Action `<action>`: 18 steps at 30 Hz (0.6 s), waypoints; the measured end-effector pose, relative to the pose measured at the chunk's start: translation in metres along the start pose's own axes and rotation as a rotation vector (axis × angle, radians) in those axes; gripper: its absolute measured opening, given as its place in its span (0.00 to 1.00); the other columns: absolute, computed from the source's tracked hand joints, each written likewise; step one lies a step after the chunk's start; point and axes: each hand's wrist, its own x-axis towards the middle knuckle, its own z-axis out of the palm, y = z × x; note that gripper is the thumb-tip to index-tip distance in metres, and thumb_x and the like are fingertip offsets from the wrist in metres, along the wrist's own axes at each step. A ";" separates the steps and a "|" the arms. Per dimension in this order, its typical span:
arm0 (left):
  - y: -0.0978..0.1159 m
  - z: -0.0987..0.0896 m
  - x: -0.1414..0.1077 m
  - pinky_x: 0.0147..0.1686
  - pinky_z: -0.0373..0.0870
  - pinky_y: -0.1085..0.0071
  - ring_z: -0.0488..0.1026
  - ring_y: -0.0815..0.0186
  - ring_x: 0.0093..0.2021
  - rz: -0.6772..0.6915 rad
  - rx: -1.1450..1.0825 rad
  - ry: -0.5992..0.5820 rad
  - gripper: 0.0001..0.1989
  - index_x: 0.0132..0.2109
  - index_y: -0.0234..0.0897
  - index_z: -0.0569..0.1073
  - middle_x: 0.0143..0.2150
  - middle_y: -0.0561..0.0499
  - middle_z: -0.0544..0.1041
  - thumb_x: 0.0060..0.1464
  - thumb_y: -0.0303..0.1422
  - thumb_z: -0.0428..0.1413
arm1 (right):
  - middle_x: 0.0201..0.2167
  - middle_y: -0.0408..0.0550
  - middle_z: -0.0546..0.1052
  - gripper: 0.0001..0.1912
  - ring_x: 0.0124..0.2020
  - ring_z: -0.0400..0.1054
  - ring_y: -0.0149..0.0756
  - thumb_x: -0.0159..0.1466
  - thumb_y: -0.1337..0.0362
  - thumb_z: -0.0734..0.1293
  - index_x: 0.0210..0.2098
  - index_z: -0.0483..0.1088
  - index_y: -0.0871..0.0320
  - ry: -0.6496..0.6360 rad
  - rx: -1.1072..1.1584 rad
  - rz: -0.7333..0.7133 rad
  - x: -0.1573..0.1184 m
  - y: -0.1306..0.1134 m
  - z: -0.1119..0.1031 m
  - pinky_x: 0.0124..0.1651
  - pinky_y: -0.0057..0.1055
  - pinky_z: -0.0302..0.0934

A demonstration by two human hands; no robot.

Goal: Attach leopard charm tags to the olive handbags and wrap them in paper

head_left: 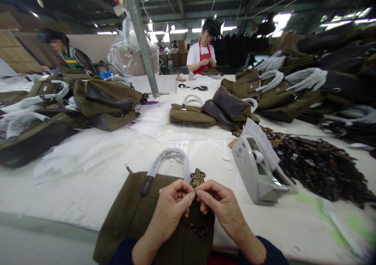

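An olive green bag point(129, 210) lies on the white table in front of me, its handle point(172, 153) wrapped in pale material and arched away from me. Over the bag's right part, my left hand point(176, 202) and my right hand point(216, 200) meet fingertip to fingertip. Both are closed in a pinch; whatever is between the fingertips is too small to make out. A leopard-print bear-shaped piece point(197, 177) shows just beyond the fingertips, beside the handle. Below the hands, a small dark shiny item point(199, 228) rests against the bag.
A grey tape dispenser point(254, 171) stands to the right, before a heap of dark straps point(320, 167). More olive bags point(190, 114) lie further back and at both sides. A metal post point(141, 42) rises from the table. Two people work beyond it.
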 end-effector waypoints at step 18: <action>-0.012 0.009 -0.020 0.28 0.68 0.74 0.70 0.67 0.27 0.054 0.137 0.234 0.20 0.52 0.38 0.67 0.28 0.56 0.71 0.56 0.39 0.59 | 0.48 0.50 0.75 0.19 0.41 0.71 0.37 0.65 0.58 0.66 0.54 0.69 0.53 0.021 -0.582 -0.159 0.030 -0.004 -0.043 0.41 0.33 0.66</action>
